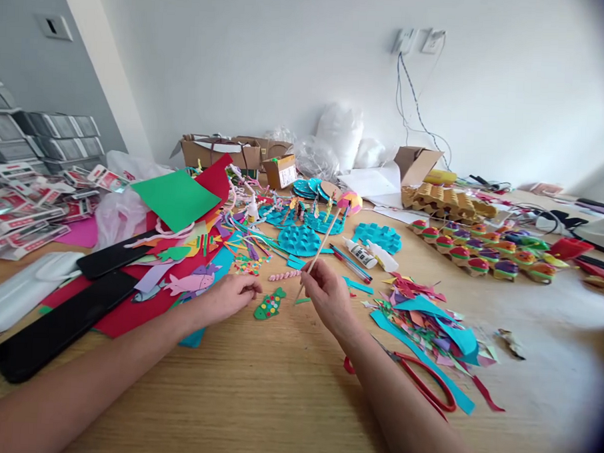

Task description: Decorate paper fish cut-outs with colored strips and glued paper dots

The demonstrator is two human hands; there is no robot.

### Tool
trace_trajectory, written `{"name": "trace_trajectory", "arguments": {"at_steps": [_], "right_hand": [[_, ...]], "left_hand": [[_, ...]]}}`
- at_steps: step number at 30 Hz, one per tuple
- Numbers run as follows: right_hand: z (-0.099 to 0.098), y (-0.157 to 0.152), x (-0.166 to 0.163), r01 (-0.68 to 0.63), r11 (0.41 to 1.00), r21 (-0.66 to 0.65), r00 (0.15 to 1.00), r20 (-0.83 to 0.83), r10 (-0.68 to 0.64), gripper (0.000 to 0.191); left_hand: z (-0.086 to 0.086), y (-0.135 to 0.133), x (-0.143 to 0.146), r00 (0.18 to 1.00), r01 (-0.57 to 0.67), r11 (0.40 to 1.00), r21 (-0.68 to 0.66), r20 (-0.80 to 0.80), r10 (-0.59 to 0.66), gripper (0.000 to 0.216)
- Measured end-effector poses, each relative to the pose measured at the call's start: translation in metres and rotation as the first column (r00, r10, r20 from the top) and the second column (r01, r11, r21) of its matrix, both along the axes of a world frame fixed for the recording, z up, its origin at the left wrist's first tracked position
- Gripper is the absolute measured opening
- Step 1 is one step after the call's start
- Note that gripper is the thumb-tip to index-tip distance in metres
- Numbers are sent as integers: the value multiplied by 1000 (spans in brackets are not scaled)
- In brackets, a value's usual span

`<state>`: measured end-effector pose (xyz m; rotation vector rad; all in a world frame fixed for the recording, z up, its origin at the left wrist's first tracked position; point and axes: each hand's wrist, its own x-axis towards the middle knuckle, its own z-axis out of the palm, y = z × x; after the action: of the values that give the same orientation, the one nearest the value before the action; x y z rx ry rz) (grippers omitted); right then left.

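Observation:
My right hand (326, 293) is closed around a thin wooden stick (325, 237), held at a slant with its lower tip near the tabletop. Just left of that tip lies a green paper fish (269, 305) decorated with small coloured dots. My left hand (235, 294) rests beside the fish, its fingers loosely bent and slightly apart, with nothing visible in them. Behind the fish is a pink twisted strip (284, 275). Small coloured paper dots (248, 263) are scattered beyond my left hand.
Red-handled scissors (425, 382) lie partly under my right forearm, beside a heap of paper scraps (428, 319). Glue bottles (361, 253), pens (351, 265) and blue egg-carton pieces (299, 240) stand farther back. Pink paper fish (189, 284) and black slabs (62, 323) are at left.

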<state>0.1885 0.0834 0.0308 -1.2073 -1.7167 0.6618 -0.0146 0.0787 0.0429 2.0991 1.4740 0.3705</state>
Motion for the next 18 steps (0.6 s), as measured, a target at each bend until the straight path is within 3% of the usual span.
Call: {"name": "trace_trajectory", "arguments": {"at_steps": [10,18], "right_hand": [[3,-5,-3,-40,998,-41,998,46,42,10],[1,-5,-8,-55,995,-79,990,129,65,6]], "left_hand": [[-5,31,8,991,-34,988,-148,-131,14,20],[-5,37,13,970,53,995,-79,-233,-71,14]]}}
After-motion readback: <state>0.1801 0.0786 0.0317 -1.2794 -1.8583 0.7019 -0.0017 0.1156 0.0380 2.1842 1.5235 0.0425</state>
